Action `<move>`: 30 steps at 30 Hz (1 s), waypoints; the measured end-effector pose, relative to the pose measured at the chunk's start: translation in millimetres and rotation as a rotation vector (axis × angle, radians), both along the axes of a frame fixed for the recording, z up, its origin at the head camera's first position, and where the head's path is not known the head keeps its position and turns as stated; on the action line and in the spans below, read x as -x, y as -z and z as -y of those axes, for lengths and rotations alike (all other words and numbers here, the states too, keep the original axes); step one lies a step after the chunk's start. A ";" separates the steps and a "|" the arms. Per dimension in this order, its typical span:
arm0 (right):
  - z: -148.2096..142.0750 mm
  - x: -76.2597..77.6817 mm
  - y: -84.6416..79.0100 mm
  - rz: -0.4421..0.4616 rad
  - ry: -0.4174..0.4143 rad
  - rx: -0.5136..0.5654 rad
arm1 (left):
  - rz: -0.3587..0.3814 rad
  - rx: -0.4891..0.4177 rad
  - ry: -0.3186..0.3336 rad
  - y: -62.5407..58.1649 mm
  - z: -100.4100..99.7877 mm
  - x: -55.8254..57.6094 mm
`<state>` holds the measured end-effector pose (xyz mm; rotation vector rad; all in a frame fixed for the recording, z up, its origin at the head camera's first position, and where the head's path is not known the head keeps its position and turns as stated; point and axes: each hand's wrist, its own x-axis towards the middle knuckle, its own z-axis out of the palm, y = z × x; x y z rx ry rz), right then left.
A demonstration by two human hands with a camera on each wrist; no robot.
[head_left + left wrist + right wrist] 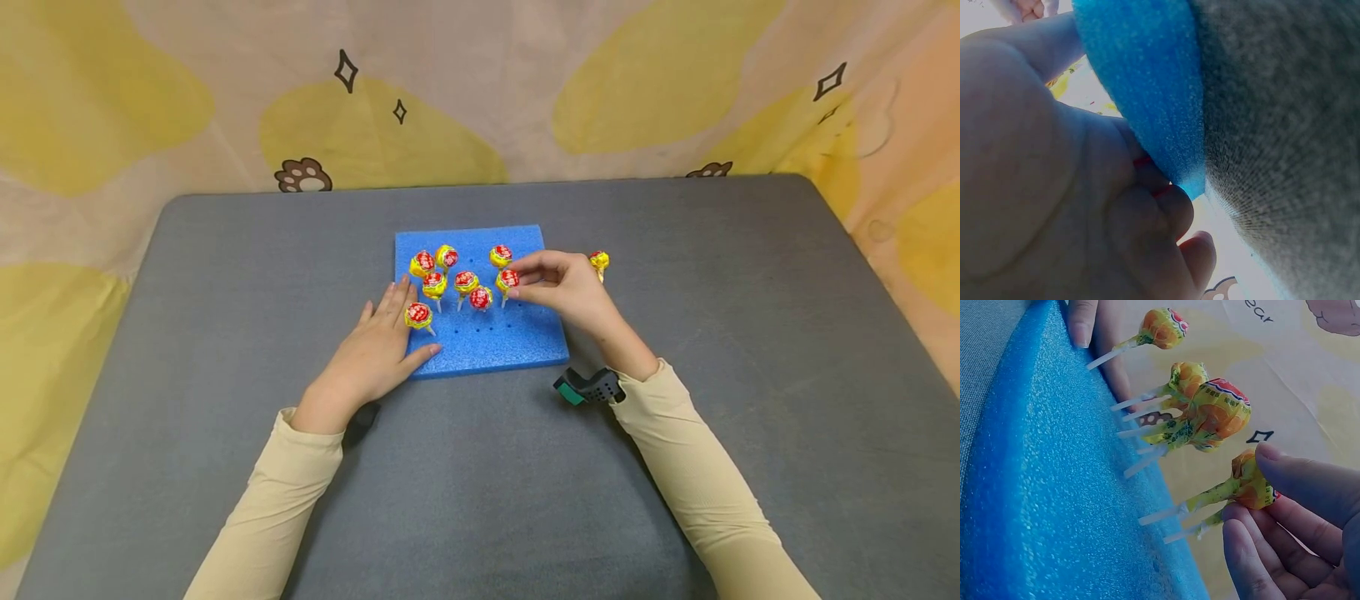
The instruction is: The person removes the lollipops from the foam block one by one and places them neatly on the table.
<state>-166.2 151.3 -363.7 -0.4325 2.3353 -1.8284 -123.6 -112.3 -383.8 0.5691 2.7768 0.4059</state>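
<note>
A blue foam board point(487, 354) with small holes lies on the grey table, and several lollipops in yellow and red wrappers stand in it by their white sticks. My right hand point(566, 287) pinches one lollipop point(507, 280) near the board's right side, thumb and fingertips at its head. In the right wrist view that lollipop's stick meets the foam point(1054, 475); how deep it sits I cannot tell. My left hand point(367, 358) rests against the board's left edge with fingers extended. Beside its thumb, a lollipop point(418, 315) leans at the front left of the board.
Another lollipop point(599, 261) is right of the board, its stick partly hidden behind the right hand. A black wrist device point(592, 387) with a green part sits under the right wrist. A patterned cloth point(465, 100) hangs behind the table's back edge.
</note>
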 end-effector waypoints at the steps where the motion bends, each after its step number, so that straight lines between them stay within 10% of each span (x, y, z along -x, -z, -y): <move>1: 0.3 -0.2 -0.2 0.001 0.002 -0.001 | -0.001 0.001 0.000 0.0 0.0 0.0; 30: -1.7 -2.7 -6.3 -0.019 0.080 0.028 | -0.007 -0.004 0.002 -0.4 -0.3 0.0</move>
